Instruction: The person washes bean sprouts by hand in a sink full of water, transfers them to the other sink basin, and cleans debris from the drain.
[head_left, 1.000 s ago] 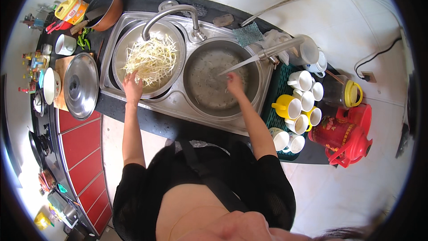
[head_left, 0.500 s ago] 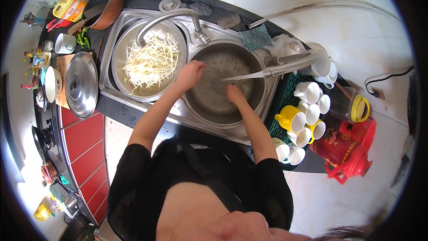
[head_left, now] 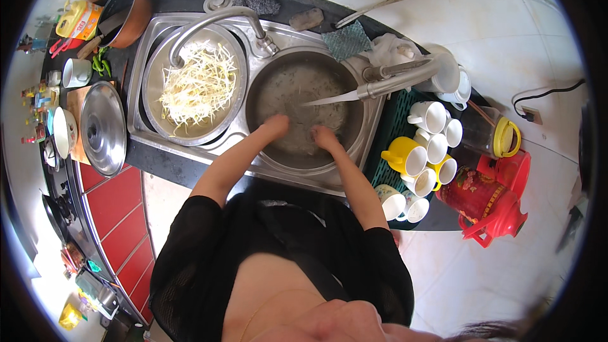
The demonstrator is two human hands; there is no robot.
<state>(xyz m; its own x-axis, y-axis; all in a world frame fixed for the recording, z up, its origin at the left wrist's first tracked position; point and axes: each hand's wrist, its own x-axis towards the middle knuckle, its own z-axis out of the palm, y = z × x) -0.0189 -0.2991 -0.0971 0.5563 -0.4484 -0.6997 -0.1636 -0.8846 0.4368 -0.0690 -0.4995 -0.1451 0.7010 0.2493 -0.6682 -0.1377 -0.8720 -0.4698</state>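
My left hand point(head_left: 276, 127) dips into the cloudy water point(head_left: 297, 85) of the right-hand round sink basin point(head_left: 253, 92); its fingertips are hidden. Close to it, my right hand point(head_left: 325, 138) is at the water too, fingers curled in, and what they may hold does not show. Small pale and dark bits float around both hands. From the right tap point(head_left: 396, 82) a stream of water point(head_left: 332, 98) runs into the basin beyond my hands. Left of it, a metal bowl point(head_left: 152, 98) heaped with bean sprouts point(head_left: 197, 85) sits in the other basin under a curved faucet point(head_left: 215, 14).
On the right, white and yellow mugs point(head_left: 405, 156) crowd a green rack point(head_left: 383, 174), with a red thermos point(head_left: 484, 206) beyond. At the left are a metal lid point(head_left: 103, 128), green peppers point(head_left: 100, 62) and a brown pot point(head_left: 134, 16). A green cloth point(head_left: 347, 40) lies behind the basin.
My left hand has come down toward me into the water, away from the basin's far side. My right hand has shifted slightly nearer. The whole view has moved a little.
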